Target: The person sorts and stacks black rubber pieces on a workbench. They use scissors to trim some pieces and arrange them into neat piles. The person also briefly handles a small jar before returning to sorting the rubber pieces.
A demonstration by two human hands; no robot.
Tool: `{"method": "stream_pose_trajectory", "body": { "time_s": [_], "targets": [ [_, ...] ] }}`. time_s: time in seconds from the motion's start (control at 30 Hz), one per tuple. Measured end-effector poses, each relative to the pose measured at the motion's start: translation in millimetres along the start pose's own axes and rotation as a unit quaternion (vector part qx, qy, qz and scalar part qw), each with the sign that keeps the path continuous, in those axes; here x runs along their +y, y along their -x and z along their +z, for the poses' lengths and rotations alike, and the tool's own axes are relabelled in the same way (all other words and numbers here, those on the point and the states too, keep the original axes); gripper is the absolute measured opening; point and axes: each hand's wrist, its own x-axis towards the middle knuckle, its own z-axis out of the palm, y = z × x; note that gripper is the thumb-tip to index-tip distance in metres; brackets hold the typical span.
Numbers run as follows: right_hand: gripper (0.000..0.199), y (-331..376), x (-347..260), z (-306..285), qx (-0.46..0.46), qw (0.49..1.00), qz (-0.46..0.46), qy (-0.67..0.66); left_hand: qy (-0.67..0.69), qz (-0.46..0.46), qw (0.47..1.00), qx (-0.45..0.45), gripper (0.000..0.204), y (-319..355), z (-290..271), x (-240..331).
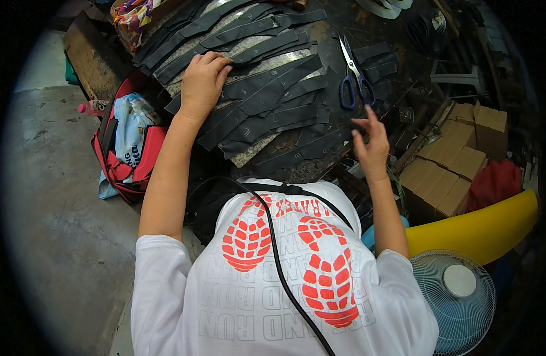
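Many flat black cut strips (264, 95), some with small pale marks, lie in overlapping rows on the dark worktable. My left hand (203, 84) is over the rows at the left, its fingers bent and close together at the end of one black strip (267, 48). My right hand (372, 145) is held at the table's near right side, fingers apart and nothing in them. Just beyond its fingertips lie scissors (352, 74) with dark blue handles, blades pointing away from me. Another black strip (326, 145) ends beside the right thumb.
A red bag (151, 160) with a blue-white package stands left of the table, near a pink-capped bottle (94, 108). Cardboard boxes (436, 184), a yellow curved panel (474, 228) and a fan (457, 302) are at the right. A black cable (276, 255) runs down my shirt.
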Motion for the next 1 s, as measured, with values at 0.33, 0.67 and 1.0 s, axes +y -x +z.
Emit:
{"method": "stream_pose_trajectory", "body": {
  "time_s": [0.33, 0.67, 1.0],
  "targets": [
    [0.065, -16, -53, -4, -0.252, 0.963, -0.081, 0.044, -0.006, -0.016, 0.999, 0.029, 0.031, 6, -24, 20],
    [0.054, -119, -134, -34, -0.304, 0.912, -0.117, -0.25, 0.449, -0.074, 0.841, -0.293, 0.049, 25, -70, 113],
    [0.046, -223, -122, 87, -0.221, 0.966, -0.102, -0.09, 0.101, -0.194, 0.964, -0.149, 0.032, -14, -72, 26]
  ]
}}
